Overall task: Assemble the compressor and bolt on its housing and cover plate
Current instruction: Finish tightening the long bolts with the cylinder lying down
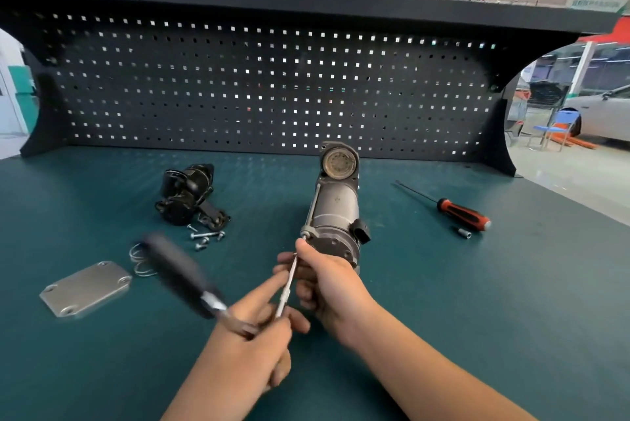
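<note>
dull grey metal compressor (335,212), cover plate (86,288)

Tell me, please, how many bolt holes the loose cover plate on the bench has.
4, one in each corner of the cover plate: far, right, near, left. None looks hidden.

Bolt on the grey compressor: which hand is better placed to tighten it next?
Left. The left hand grips the ratchet, whose shaft points towards the bolt. The right hand grips the compressor, probably steadying it.
</note>
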`<state>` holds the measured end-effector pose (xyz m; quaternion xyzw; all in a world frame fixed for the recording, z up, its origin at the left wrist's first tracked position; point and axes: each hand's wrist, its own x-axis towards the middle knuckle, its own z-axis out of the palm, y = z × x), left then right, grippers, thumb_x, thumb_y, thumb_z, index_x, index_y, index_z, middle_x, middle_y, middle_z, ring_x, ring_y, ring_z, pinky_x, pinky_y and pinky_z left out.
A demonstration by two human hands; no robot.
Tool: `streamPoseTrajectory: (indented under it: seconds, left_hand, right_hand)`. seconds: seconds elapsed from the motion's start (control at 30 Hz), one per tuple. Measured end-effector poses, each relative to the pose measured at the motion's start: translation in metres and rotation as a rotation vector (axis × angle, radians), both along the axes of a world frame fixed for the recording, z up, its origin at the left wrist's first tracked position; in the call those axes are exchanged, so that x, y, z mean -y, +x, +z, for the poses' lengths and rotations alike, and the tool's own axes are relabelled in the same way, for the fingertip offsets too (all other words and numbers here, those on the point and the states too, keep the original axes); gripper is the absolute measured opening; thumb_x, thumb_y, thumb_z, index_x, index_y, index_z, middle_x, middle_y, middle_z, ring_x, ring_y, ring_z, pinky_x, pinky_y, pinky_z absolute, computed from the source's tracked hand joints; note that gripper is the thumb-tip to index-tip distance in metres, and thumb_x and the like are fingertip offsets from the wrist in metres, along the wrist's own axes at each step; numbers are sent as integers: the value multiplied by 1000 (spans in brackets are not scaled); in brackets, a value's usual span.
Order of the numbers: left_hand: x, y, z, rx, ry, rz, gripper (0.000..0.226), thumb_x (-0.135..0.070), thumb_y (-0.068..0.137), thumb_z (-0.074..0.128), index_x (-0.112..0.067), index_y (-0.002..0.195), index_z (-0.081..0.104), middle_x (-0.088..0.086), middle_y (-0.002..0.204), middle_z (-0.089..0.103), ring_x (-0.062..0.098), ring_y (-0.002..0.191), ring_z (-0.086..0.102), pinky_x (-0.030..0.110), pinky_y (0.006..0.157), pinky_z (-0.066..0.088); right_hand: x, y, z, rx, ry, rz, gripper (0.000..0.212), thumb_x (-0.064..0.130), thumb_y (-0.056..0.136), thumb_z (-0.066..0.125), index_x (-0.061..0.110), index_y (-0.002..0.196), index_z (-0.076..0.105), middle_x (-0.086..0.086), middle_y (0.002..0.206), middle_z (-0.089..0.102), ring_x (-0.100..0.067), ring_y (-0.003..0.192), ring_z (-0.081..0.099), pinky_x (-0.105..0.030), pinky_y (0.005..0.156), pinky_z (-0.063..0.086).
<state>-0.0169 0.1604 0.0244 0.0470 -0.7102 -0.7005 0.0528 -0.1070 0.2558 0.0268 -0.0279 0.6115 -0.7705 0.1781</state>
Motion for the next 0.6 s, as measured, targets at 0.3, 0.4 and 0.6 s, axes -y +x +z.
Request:
streamPoseTrajectory:
  seconds: [0.3, 0.4, 0.6]
  left_hand:
    - [6, -6, 8, -113, -898, -16, 56, -29, 95, 41, -51, 138, 12, -18, 100, 52, 4, 88, 53, 21, 77, 44]
    - [1, -2, 8, 56, 141, -76, 43, 3, 87, 52, -36, 104, 60, 0, 74, 67, 11, 43, 46, 26, 37, 41]
    - [-2, 3, 14, 25, 1229, -219, 67, 16, 30, 80, 0, 94, 64, 15, 67, 62, 4, 25, 32, 12, 20, 20]
  right_hand:
    - [6, 0, -2, -45, 35, -70, 34, 31, 97, 48, 11, 75, 65, 4, 58, 68, -5, 32, 39, -13, 37, 31]
    - [5, 0, -1, -34, 6, -64, 33, 31, 96, 49, 11, 76, 66, 2, 63, 69, -7, 39, 43, -16, 41, 35]
    - [4, 2, 0, -67, 58, -28, 34, 36, 97, 45, 16, 79, 66, 5, 66, 70, -8, 45, 46, -20, 49, 34]
